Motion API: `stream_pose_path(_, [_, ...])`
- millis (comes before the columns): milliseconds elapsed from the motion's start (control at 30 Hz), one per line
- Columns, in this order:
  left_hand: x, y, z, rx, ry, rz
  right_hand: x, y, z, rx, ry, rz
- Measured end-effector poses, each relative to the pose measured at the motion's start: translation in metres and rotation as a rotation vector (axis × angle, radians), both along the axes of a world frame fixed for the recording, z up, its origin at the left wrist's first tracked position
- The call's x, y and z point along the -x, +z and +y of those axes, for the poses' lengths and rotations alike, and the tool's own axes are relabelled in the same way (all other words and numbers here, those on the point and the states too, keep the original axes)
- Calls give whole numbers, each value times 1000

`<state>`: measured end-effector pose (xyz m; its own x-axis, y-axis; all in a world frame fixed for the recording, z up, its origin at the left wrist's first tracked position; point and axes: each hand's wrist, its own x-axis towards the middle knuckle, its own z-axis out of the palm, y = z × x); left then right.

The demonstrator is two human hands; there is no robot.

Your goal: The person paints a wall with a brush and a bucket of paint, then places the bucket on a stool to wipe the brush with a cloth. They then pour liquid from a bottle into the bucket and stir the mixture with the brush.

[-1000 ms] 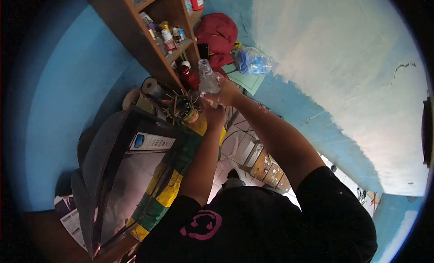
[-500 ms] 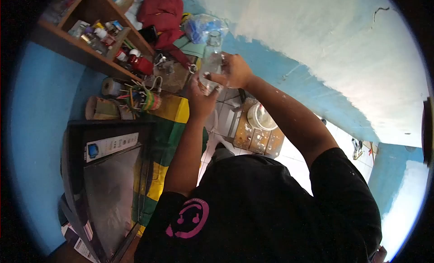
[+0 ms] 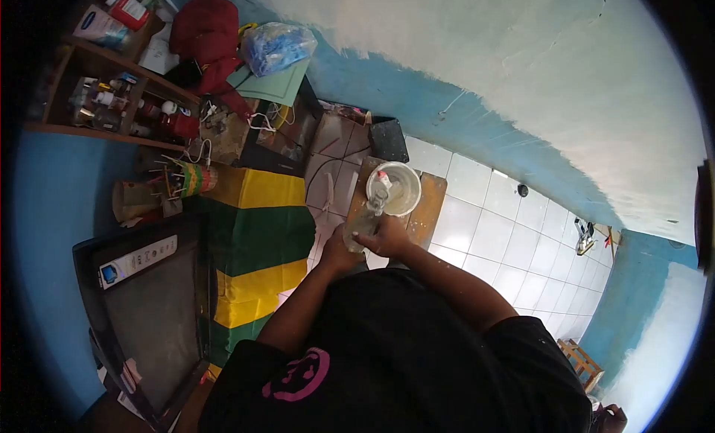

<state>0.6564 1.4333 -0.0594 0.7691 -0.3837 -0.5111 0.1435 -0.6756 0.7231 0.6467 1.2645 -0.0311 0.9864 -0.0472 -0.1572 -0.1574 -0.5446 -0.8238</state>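
Observation:
A clear glass bottle (image 3: 362, 226) is held low in front of my body, its neck pointing away from me and overlapping the near rim of a white bucket (image 3: 410, 207). My left hand (image 3: 340, 253) is closed around the bottle's base end from the left. From the right, my right hand (image 3: 390, 238) grips its side, thumb across the glass. Inside the bucket, a small white item with a red top (image 3: 383, 178) leans by the left wall. The bucket stands on a paint-spotted wooden stool (image 3: 427, 204).
At left, a flat black-framed screen (image 3: 153, 314) rests beside a green and yellow striped cloth (image 3: 261, 243). A wooden shelf (image 3: 112, 131) holds several bottles. A dark box (image 3: 388, 139) sits by the half-painted wall (image 3: 477, 120), and white floor tiles (image 3: 488, 224) extend right.
Both hands have brought the bottle down and toward my body, from upright beside the shelf to over the stool and bucket. The view has shifted, showing more floor.

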Motion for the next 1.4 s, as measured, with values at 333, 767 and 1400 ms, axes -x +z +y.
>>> stream_pose_path(333, [25, -26, 21, -121, 37, 131, 19, -48, 6, -157, 96, 426])
stream_pose_path(767, [36, -45, 39, -252, 11, 112, 28, -107, 14, -264, 108, 495])
stream_pose_path(1400, [16, -48, 26, -460, -79, 197, 10, -86, 0, -724, 71, 823])
